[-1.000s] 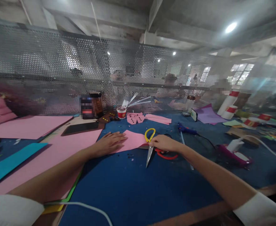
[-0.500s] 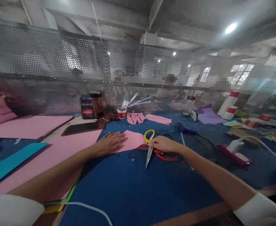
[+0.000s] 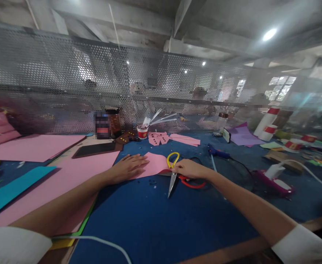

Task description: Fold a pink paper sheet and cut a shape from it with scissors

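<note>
My left hand (image 3: 129, 167) lies flat, fingers spread, on a small pink paper piece (image 3: 156, 163) in the middle of the blue table. At that paper's right end, my right hand (image 3: 189, 168) is closed on the yellow-handled scissors (image 3: 173, 176), whose blades point down toward the table's front. Red-handled scissors (image 3: 195, 184) lie beneath and beside my right hand. Small dark scraps lie in front of the paper.
Large pink sheets (image 3: 37, 147) and a blue strip (image 3: 15, 187) lie at the left, near a dark phone (image 3: 95, 149). Behind are a paper cup (image 3: 142, 132) and pink cut-outs (image 3: 158, 138). A glue gun (image 3: 218, 152) and a purple power strip (image 3: 273, 181) are at the right.
My right hand and the yellow-handled scissors have shifted slightly left, with the red-handled scissors moving a little left too. My left hand has stayed in place.
</note>
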A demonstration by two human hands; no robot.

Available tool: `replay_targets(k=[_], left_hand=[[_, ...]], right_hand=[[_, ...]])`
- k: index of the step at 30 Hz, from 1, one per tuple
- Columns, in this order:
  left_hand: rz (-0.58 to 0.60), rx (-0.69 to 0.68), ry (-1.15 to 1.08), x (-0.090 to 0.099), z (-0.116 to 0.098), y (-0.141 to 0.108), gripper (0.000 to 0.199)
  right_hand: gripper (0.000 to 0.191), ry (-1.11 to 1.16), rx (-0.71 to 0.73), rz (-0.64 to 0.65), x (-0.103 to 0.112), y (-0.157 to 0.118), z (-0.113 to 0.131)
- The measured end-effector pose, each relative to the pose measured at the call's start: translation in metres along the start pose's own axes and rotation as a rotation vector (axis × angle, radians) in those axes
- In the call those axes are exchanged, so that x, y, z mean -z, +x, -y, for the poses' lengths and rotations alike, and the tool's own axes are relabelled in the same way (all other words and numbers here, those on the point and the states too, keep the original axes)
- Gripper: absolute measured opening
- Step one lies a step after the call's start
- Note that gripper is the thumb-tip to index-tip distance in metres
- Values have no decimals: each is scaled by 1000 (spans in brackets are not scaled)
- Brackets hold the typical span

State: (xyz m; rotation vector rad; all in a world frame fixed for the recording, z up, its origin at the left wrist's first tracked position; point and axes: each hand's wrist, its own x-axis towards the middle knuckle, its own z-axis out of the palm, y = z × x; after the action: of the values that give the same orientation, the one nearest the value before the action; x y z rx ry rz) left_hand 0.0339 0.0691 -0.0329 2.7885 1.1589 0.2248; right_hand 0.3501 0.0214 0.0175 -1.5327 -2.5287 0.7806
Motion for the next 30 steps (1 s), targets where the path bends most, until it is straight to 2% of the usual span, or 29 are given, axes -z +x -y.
replay_targets(k=[7,14,23,30], left_hand=[[4,5,-12,0,0,-1,52],[-33,-1,8,-3,-10,1,51],[-56,-60,39,2,-11,4,51],[-69,-59,35,1,-12,4,51]], right_hand=[[37,10,-24,-7,-1,2,-3],[39,-56,0,-24,3,2,-13],[38,-25,-30,-2,0,1,1],[38,-7,-31,-9,-2,3,2]])
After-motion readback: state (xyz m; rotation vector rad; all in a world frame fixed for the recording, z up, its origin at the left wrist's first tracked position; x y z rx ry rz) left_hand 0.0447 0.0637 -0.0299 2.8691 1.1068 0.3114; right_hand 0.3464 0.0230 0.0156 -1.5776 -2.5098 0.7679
